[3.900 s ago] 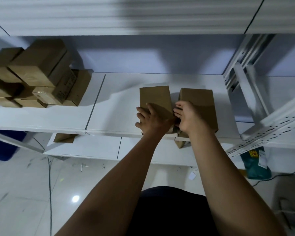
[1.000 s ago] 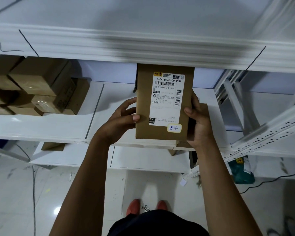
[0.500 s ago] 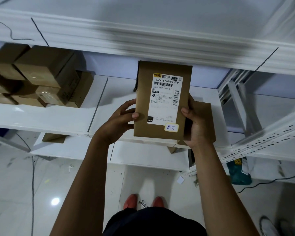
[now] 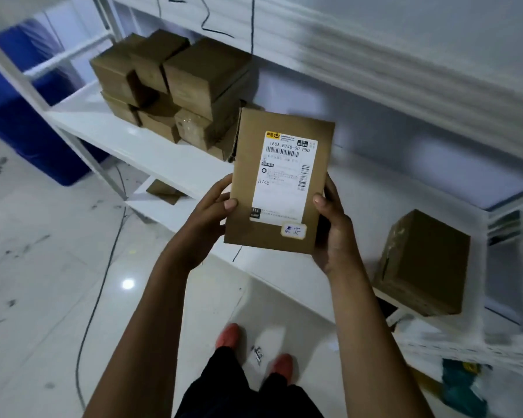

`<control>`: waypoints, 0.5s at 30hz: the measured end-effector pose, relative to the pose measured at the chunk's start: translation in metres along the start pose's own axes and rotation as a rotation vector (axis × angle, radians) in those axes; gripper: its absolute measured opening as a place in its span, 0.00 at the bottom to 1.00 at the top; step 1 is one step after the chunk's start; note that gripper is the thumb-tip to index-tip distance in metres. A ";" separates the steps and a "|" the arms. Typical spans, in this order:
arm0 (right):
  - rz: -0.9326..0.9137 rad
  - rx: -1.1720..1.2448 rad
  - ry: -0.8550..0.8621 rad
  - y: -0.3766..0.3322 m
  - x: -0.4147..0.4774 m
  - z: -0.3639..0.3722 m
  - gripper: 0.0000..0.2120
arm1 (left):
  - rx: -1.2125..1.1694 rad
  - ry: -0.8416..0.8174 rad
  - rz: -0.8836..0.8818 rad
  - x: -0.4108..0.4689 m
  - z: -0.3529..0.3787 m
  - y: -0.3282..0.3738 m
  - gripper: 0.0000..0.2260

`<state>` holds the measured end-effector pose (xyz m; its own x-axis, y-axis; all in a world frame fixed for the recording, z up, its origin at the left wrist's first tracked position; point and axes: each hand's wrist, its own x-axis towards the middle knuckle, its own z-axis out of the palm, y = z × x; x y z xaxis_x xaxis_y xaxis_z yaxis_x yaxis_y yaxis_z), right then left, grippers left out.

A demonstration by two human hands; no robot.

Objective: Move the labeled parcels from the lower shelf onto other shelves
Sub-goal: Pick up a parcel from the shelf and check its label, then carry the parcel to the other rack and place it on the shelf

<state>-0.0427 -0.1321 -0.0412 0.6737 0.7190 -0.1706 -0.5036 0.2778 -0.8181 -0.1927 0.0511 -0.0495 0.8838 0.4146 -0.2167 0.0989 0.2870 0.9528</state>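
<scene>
The person held a flat brown cardboard parcel (image 4: 280,182) upright in front of the white metal shelf (image 4: 151,152), its printed white label (image 4: 286,179) facing out. The left hand (image 4: 207,218) pinched its lower left edge, thumb on the front, and the right hand (image 4: 332,236) clamped the lower right edge the same way; the fingers behind the parcel were hidden. A small handwritten sticker (image 4: 293,231) sat below the label, its marks hard to read. To the parcel's left on the shelf stood a rough stack of boxy cardboard cartons (image 4: 169,82), some taped. To its right a single carton (image 4: 423,263) sat on the shelf, blurred. Another box (image 4: 163,191) below the shelf was mostly hidden.
</scene>
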 end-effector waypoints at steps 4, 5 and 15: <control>0.040 -0.045 -0.067 0.032 0.024 0.054 0.32 | -0.022 0.120 0.100 -0.020 -0.042 0.008 0.30; 0.041 -0.051 -0.075 0.039 0.031 0.070 0.32 | -0.032 0.140 0.120 -0.024 -0.056 0.013 0.29; -0.054 -0.115 -0.323 0.109 0.101 0.260 0.35 | -0.047 0.307 0.282 -0.059 -0.238 0.090 0.30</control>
<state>-0.1699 0.1365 -0.0052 0.4828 0.8747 0.0420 -0.3954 0.2605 -0.8808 -0.3452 0.2581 -0.0013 0.6950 0.7190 -0.0085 -0.1549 0.1612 0.9747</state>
